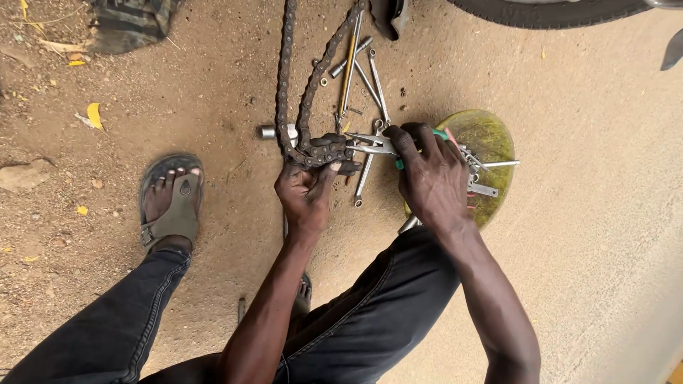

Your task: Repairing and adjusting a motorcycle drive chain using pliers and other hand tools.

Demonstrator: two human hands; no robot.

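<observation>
Left hand (pixel 304 190): pinches the chain (pixel 313 151) loop end.
Right hand (pixel 429 174): clenched on pliers (pixel 373 144), tips at chain (link joint apparently unfinished).

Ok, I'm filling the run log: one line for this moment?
left hand: holds chain | right hand: pliers on chain | spanners on ground

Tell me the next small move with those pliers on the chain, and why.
Probably squeeze the green-handled pliers on the link they point at. The left hand pins the looped end of the drive chain on the ground, and the right hand has the plier tips right at that loop. Whether the tips already grip a link is too small to tell.
</observation>
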